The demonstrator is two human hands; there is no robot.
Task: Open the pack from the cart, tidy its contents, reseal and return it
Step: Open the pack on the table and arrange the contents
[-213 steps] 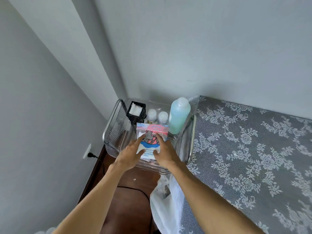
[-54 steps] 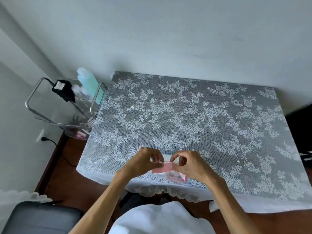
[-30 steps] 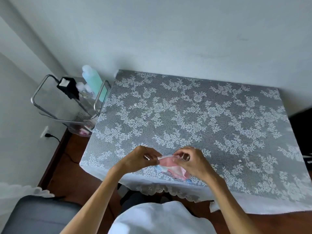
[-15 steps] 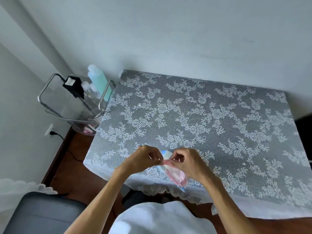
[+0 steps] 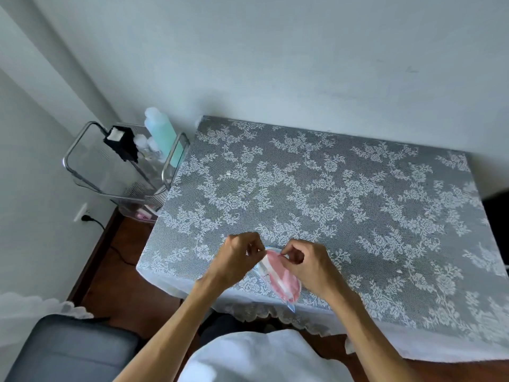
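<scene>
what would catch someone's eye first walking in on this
Two bare hands, left hand and right hand, pinch the top of a pink pack at the table's near edge. Around them spreads the grey lace tablecloth. At the far left corner stands a clear cart holding a tall green bottle.

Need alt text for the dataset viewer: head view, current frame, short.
Seen from above, the left hand and right hand pinch the top edge of a small pink pack over the near edge of a table with a grey lace cloth. A metal-framed cart holding a green bottle stands at the table's far left corner.
</scene>
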